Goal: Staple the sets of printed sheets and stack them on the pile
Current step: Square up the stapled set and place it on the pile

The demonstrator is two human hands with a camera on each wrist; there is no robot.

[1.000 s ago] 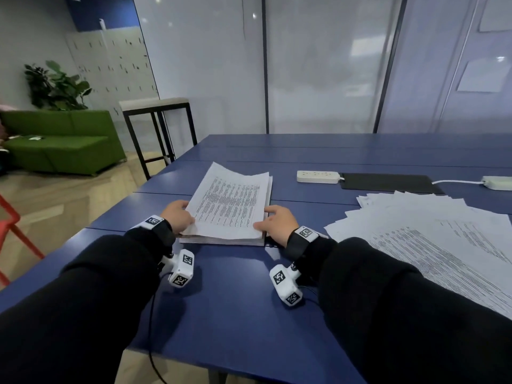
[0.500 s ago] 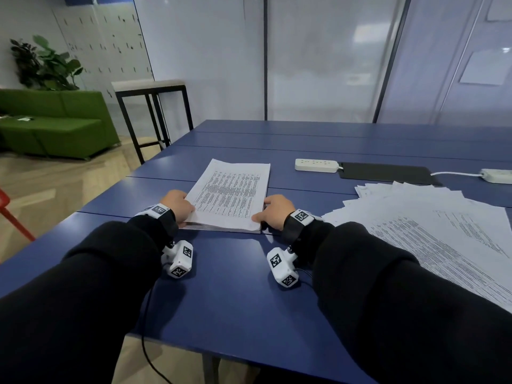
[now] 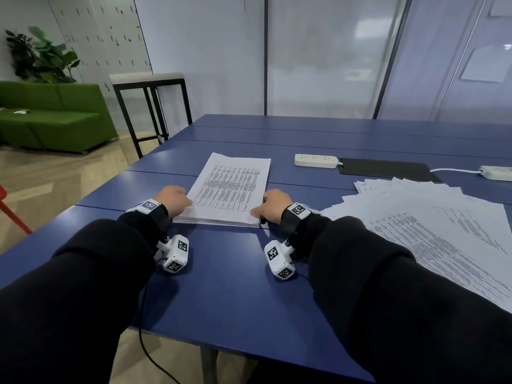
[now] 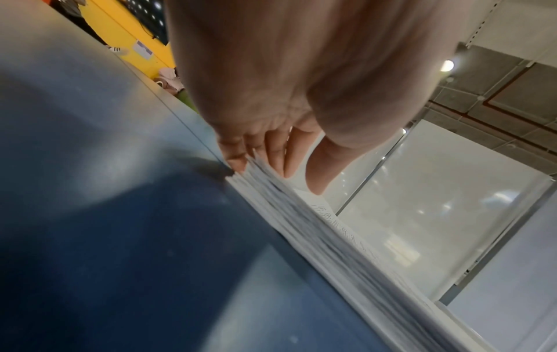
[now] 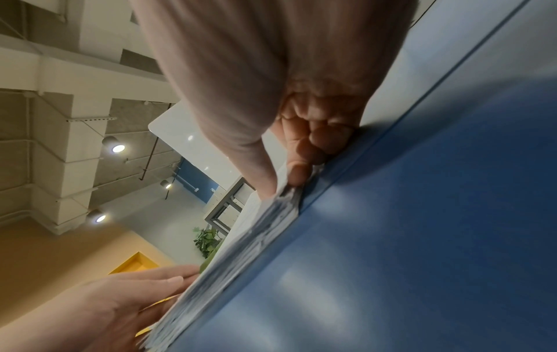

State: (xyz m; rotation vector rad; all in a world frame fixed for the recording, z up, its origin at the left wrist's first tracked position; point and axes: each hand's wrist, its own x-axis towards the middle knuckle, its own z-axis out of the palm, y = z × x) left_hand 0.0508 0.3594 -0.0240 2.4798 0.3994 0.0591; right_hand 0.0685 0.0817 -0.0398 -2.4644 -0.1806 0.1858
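A pile of printed sheets (image 3: 230,189) lies squared on the blue table (image 3: 221,286) in front of me. My left hand (image 3: 173,199) is at its near left corner; in the left wrist view the left hand (image 4: 298,181) lays straight fingers against the pile's side edge (image 4: 331,238), thumb on top. My right hand (image 3: 270,205) is at the near right corner; in the right wrist view the right hand (image 5: 281,185) has curled fingers and pinches the pile's corner (image 5: 235,252) between thumb and index finger. Loose printed sheets (image 3: 415,212) lie fanned out to the right. I see no stapler.
A white power strip (image 3: 315,160), a black pad (image 3: 385,169) and a second power strip (image 3: 496,173) lie further back on the table. Off the table's left edge stand a tall stool (image 3: 149,79), a green sofa (image 3: 50,117) and a red chair (image 3: 11,212).
The top set, which lay skewed and lifted on the pile, now lies flat and lined up with it. Both hands stayed at the near corners.
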